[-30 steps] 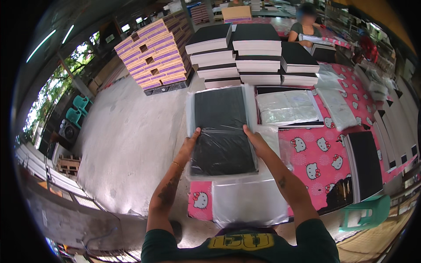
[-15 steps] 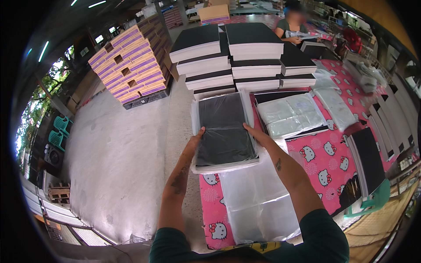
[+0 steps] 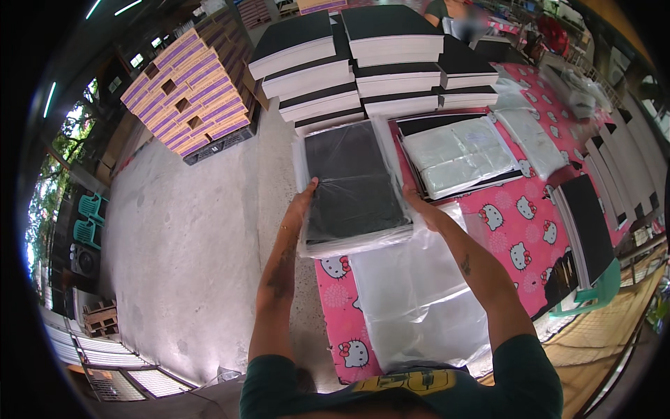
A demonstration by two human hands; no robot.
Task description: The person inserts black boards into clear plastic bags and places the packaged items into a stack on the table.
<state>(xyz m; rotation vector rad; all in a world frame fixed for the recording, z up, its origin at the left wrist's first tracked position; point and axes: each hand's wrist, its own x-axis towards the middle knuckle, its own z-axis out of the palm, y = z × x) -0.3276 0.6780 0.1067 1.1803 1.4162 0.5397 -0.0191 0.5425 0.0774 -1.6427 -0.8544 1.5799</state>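
Note:
A stack of black-covered flat pieces in clear plastic sleeves (image 3: 352,183) lies at the near left of the table, its left side level with the table's left edge. My left hand (image 3: 303,200) is closed on the left side of the stack, thumb up at the rim and fingers hidden beneath. At the opposite side, my right hand (image 3: 422,208) grips the loose plastic edge, its fingers mostly out of sight. Just nearer to me, large clear plastic sleeves (image 3: 419,307) are spread flat on the pink patterned cloth (image 3: 495,237).
Tall piles of black-topped white paper blocks (image 3: 394,49) stand behind. Folded clear plastic bags (image 3: 457,157) lie to the right on dark boards. More black boards (image 3: 590,227) rest by a green chair (image 3: 593,297). Stacked cartons (image 3: 188,98) stand across the floor; another person (image 3: 457,17) is at the far end.
My right thumb has slid off the black top onto the stack's right plastic edge. The whole view has shifted, so things appear higher. My left hand keeps its place on the stack.

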